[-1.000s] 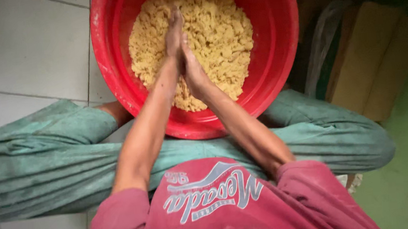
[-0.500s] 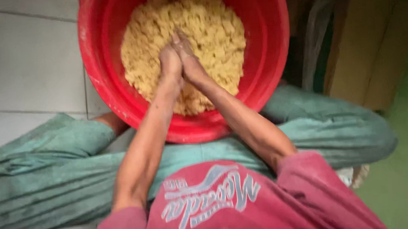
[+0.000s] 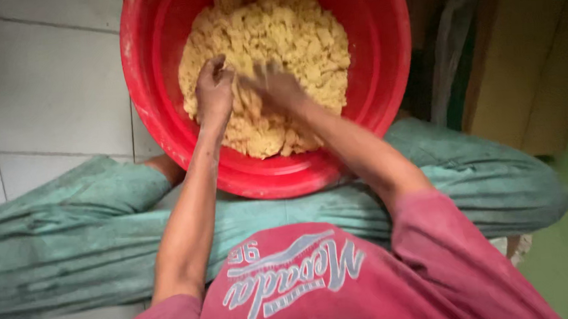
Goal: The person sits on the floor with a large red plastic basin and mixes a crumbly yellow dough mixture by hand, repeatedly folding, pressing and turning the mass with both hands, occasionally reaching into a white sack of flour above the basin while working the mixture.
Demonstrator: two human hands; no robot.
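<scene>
Crumbly yellow mass (image 3: 288, 37): pale, lumpy material heaped inside the red tub, filling most of its floor and piled against the near wall.
Left fingers (image 3: 213, 70): you curl them loosely inward, the tips pressed into the crumbs; a few lumps sit under them, but whether you grip any cannot be told.
Left hand (image 3: 213, 91): it lies back upward on the near left part of the heap, dusted with pale residue.
Right fingers (image 3: 261, 80): blurred; how far you spread them, and whether they hold anything, cannot be told.
Right hand (image 3: 278, 89): it rests on the heap just beside your left hand, the two close together but apart.
Forearms: both reach over the near rim, your left running straight up, your right slanting in from the lower right.
Red tub (image 3: 377, 57): round plastic basin, its near edge against your crossed legs.
Green trousers (image 3: 67, 230): they cover your folded legs below the tub.
Red shirt (image 3: 321, 291): at the lower edge.
White tiled floor (image 3: 43, 97): left of the tub.
Cardboard box (image 3: 526, 66): right of the tub, in shadow.
</scene>
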